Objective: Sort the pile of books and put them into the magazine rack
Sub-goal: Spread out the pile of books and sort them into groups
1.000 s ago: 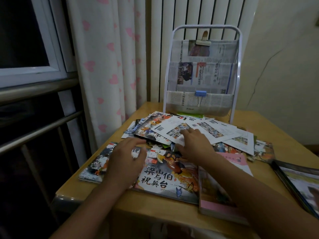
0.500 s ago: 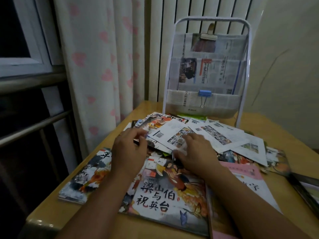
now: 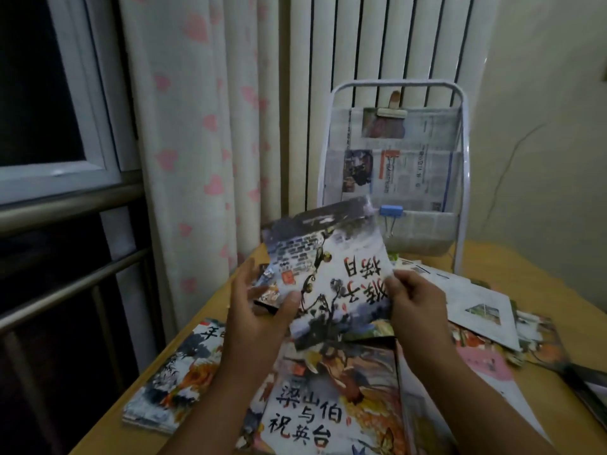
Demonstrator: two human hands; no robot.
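We see two hands in the middle of the frame holding up one picture book above the pile of books on the wooden worktop. The right hand pinches the book's right edge, its fingers curled around it. The left hand has its thumb on the book's lower left edge; its fingers are spread behind and look loose. The book is tilted, and its big letters are upside down to us. Under it lie many more books, spread out flat across the lower half of the frame. The white magazine rack stands at the back of the worktop, upper right of the frame, lined with newspaper and a blue clip. A curtain with pink hearts hangs at the left.
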